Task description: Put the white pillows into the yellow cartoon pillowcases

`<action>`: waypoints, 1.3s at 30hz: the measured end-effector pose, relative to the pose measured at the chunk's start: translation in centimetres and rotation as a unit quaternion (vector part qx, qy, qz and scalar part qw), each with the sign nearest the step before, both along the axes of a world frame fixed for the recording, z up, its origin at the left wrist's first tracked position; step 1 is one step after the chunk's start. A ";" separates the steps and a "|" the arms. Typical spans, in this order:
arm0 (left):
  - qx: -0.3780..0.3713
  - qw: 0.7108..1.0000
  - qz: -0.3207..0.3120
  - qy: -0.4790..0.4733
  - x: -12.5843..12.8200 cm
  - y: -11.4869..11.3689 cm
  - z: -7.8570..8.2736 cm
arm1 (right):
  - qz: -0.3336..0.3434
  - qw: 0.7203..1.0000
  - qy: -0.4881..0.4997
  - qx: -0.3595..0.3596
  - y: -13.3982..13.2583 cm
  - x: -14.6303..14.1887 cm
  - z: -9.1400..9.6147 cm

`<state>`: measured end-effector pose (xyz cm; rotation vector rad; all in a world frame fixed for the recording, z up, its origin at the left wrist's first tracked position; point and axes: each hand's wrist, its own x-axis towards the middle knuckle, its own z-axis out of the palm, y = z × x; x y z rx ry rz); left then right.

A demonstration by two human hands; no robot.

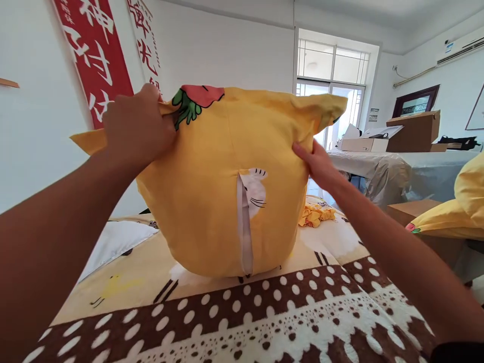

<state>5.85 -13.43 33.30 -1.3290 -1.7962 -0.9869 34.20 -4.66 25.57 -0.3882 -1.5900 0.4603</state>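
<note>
A puffed-out yellow pillow (200,201) stands upright before me, its lower edge resting on the patterned blanket (227,307). A strawberry print shows at its top left and a white cat-like face beside a vertical slit in the cover. Through the parted slit some white inner fabric (246,237) shows. My left hand (138,121) is closed on the upper left corner, with a tip of cloth sticking out past it. At the upper right side, my right hand (319,161) pinches the cover, thumb in front and the other fingers mostly hidden behind.
A white pillow (117,239) lies at the left on the blanket. Behind the yellow pillow, to the right, is a crumpled yellow cloth (316,215). More yellow cushions (449,217) sit at the far right. Cardboard boxes (414,131) stand on a plastic-covered table (427,164).
</note>
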 end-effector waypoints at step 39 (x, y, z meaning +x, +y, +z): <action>-0.085 0.948 -0.147 0.267 8.5 -4.3 -2.2 | 0.031 0.997 0.077 0.003 -3.2 -8.1 -2.4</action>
